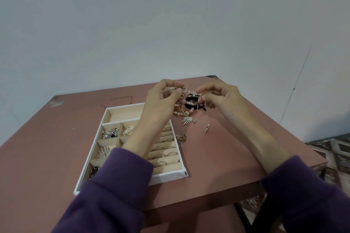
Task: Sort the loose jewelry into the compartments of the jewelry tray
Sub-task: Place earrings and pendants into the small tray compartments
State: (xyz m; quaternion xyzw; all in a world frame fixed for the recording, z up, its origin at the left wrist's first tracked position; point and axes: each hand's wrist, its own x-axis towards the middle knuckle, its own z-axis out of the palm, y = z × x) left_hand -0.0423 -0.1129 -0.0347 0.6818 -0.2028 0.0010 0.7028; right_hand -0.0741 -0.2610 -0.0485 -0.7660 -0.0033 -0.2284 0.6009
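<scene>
A white jewelry tray (106, 117) with beige compartments lies on the pink table, partly under my left forearm. Rings sit in its right-hand slots (161, 154); silver pieces (110, 132) and pearls (129, 130) fill upper left cells. A tangle of loose jewelry (191, 101) is held up past the tray's far right corner. My left hand (161, 100) pinches a beaded strand (180, 91) from it. My right hand (219, 98) pinches a thin chain (198, 106) in the same tangle. A leaf pendant (187, 120) and a small earring (206, 128) lie on the table below.
Another small jewelry cluster (181, 138) lies beside the tray's right wall. The pink table (56, 138) ends in a right edge (303, 138), with patterned floor (333, 149) beyond. A pale wall rises behind. Purple sleeves cover both forearms.
</scene>
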